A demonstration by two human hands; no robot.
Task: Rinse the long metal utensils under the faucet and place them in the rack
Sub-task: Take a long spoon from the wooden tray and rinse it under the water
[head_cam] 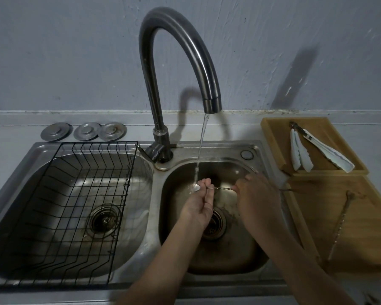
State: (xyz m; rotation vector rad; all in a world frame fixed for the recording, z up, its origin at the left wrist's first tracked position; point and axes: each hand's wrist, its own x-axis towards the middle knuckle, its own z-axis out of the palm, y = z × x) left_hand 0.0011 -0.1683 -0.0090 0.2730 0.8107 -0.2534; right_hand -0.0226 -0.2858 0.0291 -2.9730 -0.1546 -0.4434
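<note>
A long twisted metal spoon (221,188) lies level across the right sink basin (246,256). My right hand (256,194) grips its middle, and the handle end sticks out to the right over the tray. My left hand (199,202) pinches the spoon's bowl end, where the water stream (199,150) from the curved faucet (185,51) lands. A black wire rack (79,194) fills the left basin and holds nothing. A second long twisted metal utensil (341,223) rests on the near wooden tray (372,227).
A far wooden tray (273,133) at the right holds tongs (321,148) with white tips. Three round metal sink plugs (84,131) sit on the ledge behind the left basin. The wall rises close behind the faucet.
</note>
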